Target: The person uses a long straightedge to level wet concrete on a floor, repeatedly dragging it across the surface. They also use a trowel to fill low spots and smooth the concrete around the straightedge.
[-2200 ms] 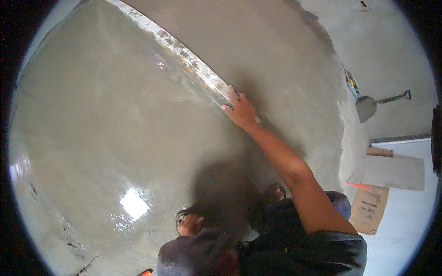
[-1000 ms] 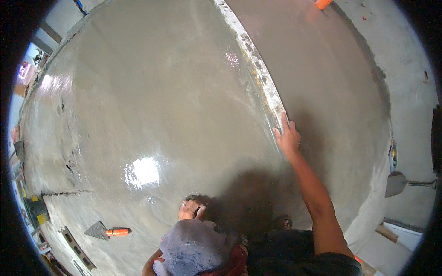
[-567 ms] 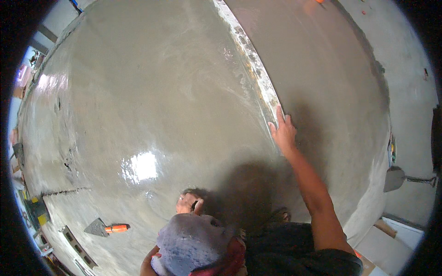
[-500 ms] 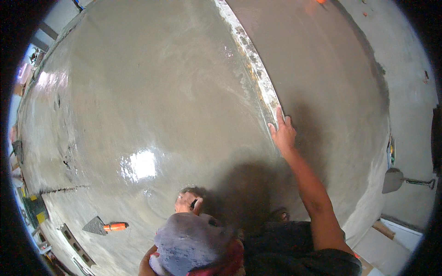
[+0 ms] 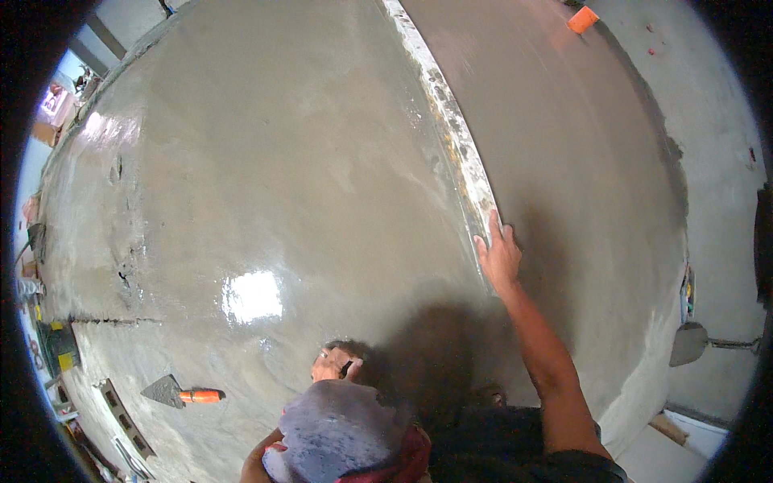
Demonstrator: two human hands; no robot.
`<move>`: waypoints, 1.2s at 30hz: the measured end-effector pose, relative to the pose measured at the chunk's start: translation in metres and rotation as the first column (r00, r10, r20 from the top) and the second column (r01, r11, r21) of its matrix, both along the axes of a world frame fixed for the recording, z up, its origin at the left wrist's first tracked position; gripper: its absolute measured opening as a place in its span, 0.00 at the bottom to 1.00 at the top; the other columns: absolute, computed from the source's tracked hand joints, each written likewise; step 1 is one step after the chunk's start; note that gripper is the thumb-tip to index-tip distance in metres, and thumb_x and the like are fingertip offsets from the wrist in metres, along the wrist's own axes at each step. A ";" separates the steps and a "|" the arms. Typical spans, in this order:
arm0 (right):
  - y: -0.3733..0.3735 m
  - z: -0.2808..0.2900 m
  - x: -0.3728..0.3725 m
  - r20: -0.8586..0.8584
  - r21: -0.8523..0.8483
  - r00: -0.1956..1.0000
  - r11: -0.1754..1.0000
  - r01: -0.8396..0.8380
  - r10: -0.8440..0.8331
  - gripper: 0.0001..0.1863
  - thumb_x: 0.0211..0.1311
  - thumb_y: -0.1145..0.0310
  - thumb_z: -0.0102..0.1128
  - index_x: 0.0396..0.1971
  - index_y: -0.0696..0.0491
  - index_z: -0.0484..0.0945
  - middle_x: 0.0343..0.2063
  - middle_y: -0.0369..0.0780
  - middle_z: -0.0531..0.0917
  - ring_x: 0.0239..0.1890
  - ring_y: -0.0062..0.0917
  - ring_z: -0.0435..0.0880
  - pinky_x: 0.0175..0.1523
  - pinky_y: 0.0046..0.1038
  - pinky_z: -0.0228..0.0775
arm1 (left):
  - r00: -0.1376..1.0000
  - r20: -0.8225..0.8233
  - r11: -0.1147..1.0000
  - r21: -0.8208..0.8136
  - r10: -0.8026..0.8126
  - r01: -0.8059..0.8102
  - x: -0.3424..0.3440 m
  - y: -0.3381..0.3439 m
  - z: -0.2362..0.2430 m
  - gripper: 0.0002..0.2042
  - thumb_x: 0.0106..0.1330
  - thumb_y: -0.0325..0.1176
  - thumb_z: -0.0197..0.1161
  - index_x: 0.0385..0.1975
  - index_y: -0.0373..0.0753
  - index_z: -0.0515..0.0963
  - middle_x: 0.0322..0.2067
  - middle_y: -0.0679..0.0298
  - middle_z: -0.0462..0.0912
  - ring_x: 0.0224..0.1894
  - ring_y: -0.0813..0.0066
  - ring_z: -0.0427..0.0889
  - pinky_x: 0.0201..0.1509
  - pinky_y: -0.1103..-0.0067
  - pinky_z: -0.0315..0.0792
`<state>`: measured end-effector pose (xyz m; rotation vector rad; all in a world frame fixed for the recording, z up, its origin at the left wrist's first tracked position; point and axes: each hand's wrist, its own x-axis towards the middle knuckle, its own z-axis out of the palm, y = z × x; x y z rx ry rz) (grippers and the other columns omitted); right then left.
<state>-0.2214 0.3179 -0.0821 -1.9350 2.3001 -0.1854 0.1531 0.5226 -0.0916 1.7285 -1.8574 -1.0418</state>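
White smeared with grey, the straightedge (image 5: 455,121) ran slantwise over the wet cement floor (image 5: 266,161), from the top of the view down to its near end under the right hand (image 5: 503,258). The fingers were clamped on it: thumb against the left edge, index finger laid along the face, the others toward the right edge. That spread grip probably steadied the bar's tilt, since one hand at one end had to govern its length. The left forearm (image 5: 256,463) was tucked beside the left knee (image 5: 342,427), perhaps for balance; whether the left hand had its fingers apart or together I could not tell. One foot (image 5: 334,362) was planted ahead of that knee, likely as a base for the reach. An orange-handled trowel (image 5: 183,394) lay at the left, well apart from the bar, perhaps to be out of its way. An orange container (image 5: 583,19) sat near the cement's far right edge, and a shovel (image 5: 689,344) lay beside its right border.
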 end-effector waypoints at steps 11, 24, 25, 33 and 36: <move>0.013 -0.010 0.009 0.023 0.030 1.000 1.000 0.004 -0.005 0.42 0.56 0.61 0.62 0.69 0.43 0.50 0.42 0.53 0.71 0.40 0.49 0.77 0.42 0.44 0.71 | 0.999 -0.027 0.998 -0.029 0.046 -0.047 0.004 0.003 -0.012 0.07 0.53 0.36 0.69 0.25 0.41 0.79 0.27 0.63 0.81 0.35 0.61 0.77 0.41 0.67 0.71; 0.006 0.006 0.019 -0.009 0.051 1.000 0.999 0.009 -0.009 0.41 0.56 0.59 0.61 0.68 0.44 0.52 0.40 0.53 0.72 0.39 0.49 0.77 0.42 0.44 0.72 | 0.999 -0.046 0.996 -0.086 -0.004 0.000 0.001 -0.003 -0.009 0.06 0.55 0.36 0.68 0.27 0.43 0.80 0.28 0.64 0.80 0.34 0.60 0.76 0.38 0.68 0.70; 0.004 0.004 0.023 -0.009 0.025 1.000 1.000 0.003 -0.003 0.41 0.56 0.59 0.61 0.68 0.44 0.52 0.40 0.53 0.72 0.39 0.49 0.77 0.41 0.44 0.72 | 0.999 -0.041 0.996 -0.086 0.005 -0.008 0.003 -0.002 -0.005 0.06 0.55 0.36 0.68 0.27 0.43 0.80 0.28 0.64 0.80 0.34 0.60 0.76 0.39 0.68 0.70; 0.000 0.002 0.026 -0.018 0.030 1.000 1.000 -0.004 0.004 0.41 0.57 0.59 0.61 0.69 0.45 0.51 0.40 0.53 0.71 0.38 0.49 0.77 0.41 0.44 0.71 | 0.999 -0.034 0.997 -0.071 -0.025 0.022 0.005 -0.001 -0.012 0.05 0.55 0.34 0.67 0.25 0.42 0.80 0.28 0.63 0.80 0.33 0.60 0.76 0.40 0.68 0.69; 0.004 0.006 0.027 -0.005 0.050 1.000 0.999 -0.004 0.004 0.42 0.57 0.59 0.61 0.69 0.45 0.50 0.40 0.53 0.71 0.38 0.49 0.77 0.42 0.44 0.71 | 1.000 -0.008 0.997 -0.078 0.012 -0.012 0.003 0.000 -0.011 0.04 0.53 0.34 0.68 0.25 0.44 0.80 0.28 0.65 0.80 0.32 0.61 0.75 0.37 0.69 0.69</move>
